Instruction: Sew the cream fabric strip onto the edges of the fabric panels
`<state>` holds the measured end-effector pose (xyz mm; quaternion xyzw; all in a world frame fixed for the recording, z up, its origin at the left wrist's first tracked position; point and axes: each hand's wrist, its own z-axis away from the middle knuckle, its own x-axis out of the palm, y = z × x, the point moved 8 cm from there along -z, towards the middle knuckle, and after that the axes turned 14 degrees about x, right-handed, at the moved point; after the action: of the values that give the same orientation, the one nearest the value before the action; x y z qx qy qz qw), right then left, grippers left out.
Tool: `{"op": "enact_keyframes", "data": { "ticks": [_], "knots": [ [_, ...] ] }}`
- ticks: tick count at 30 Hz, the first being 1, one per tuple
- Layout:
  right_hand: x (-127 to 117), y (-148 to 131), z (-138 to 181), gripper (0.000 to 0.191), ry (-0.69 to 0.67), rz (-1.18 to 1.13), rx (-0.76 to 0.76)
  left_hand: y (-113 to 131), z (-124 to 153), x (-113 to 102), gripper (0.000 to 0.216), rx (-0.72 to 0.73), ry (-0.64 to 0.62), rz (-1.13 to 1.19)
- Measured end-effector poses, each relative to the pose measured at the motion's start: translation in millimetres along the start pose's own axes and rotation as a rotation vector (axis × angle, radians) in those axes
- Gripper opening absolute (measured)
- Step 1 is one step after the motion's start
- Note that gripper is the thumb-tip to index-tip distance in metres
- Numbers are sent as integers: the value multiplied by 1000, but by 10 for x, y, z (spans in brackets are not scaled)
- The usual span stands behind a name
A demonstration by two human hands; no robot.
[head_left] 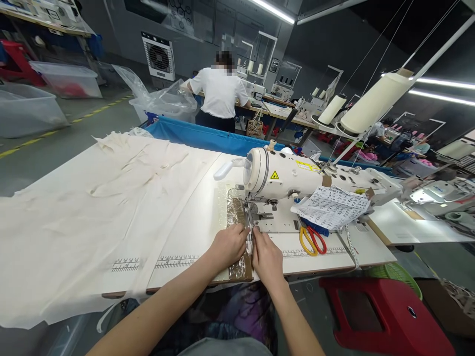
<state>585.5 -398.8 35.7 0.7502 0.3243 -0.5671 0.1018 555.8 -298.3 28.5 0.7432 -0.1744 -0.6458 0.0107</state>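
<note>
Both my hands rest on the sewing table just in front of the presser foot (251, 213) of a white sewing machine (285, 174). My left hand (228, 245) is curled, its fingertips pinched at a narrow pale strip (251, 243) that runs back under the foot. My right hand (267, 258) lies close on the strip's other side, fingers bent and pressed together at it. Under the hands is a brown patch covered in shiny clear tape (237, 213).
Cream fabric (92, 207) covers the table's left half. Yellow- and red-handled scissors (312, 240) and a printed sheet (332, 205) lie right of the needle. Thread cones (374, 101) hang above. A red stool (378, 311), green basket (399, 273), blue bin (208, 136) and a standing person (220, 91) are around.
</note>
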Motion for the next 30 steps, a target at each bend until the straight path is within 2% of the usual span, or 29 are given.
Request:
{"op": "enact_keyframes", "data": {
  "ticks": [4, 8, 11, 15, 19, 22, 24, 26, 30],
  "knots": [
    [-59, -27, 25, 44, 11, -37, -1, 4, -8, -17, 35, 5, 3, 9],
    [-228, 234, 194, 39, 7, -295, 24, 7, -5, -23, 31, 3, 2, 18],
    [-254, 623, 234, 35, -23, -568, 161, 10, 0, -18, 31, 0, -10, 21],
    [-61, 1032, 159, 43, -121, -900, 440, 8, 3, -12, 32, 2, -28, 25],
    [45, 1048, 128, 52, -167, -1065, 581, -2, 11, -19, 31, 3, -28, 34],
    [5, 983, 142, 53, -143, -1089, 578, -14, 17, -16, 31, -2, -17, 43],
    [24, 960, 151, 55, -191, -1106, 566, -17, 15, -12, 31, -3, -8, 49],
    [59, 986, 155, 59, -226, -1123, 565, -16, 9, -23, 30, -6, 1, 55],
    [112, 1113, 143, 66, -198, -1140, 569, 3, 59, -153, 28, -4, 11, 71]
  ]
}}
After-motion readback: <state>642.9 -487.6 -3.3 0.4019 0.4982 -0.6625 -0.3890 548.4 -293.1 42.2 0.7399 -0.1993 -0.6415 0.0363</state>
